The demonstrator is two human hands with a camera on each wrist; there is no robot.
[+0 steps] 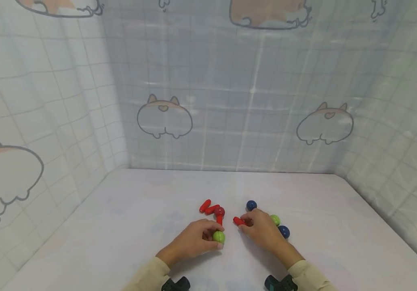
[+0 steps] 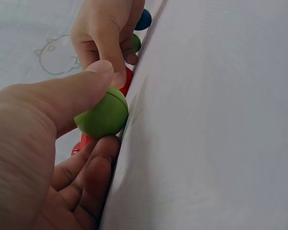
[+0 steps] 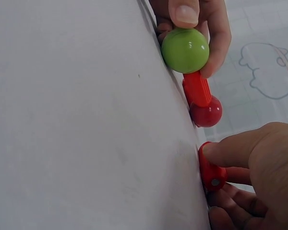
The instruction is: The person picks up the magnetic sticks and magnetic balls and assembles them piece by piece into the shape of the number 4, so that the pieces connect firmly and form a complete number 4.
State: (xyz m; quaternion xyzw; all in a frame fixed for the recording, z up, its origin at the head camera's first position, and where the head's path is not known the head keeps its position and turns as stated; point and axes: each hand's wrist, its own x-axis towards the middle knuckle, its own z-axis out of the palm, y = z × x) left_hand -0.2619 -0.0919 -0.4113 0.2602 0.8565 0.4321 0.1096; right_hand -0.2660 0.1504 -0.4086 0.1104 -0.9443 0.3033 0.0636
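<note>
My left hand point(image 1: 195, 237) pinches a green ball point(image 1: 219, 237) between thumb and fingers, low over the white table. A red rod point(image 3: 198, 88) runs from this ball to a red ball point(image 3: 207, 112), and the three line up; whether they are fixed together I cannot tell. Just to the right, my right hand point(image 1: 263, 230) pinches another red rod point(image 1: 238, 221) by thumb and fingers. That rod has rounded sides and a silvery disc on its end point(image 3: 215, 182). In the left wrist view, the right hand's fingers partly cover it.
Two loose red rods, one at the far left point(image 1: 205, 206) and one beside the red ball point(image 1: 212, 209), lie on the table point(image 1: 121, 226). Around my right hand sit a blue ball point(image 1: 251, 205), a green ball point(image 1: 275, 219) and another blue ball point(image 1: 284, 231). Patterned curtains point(image 1: 223, 101) enclose the table.
</note>
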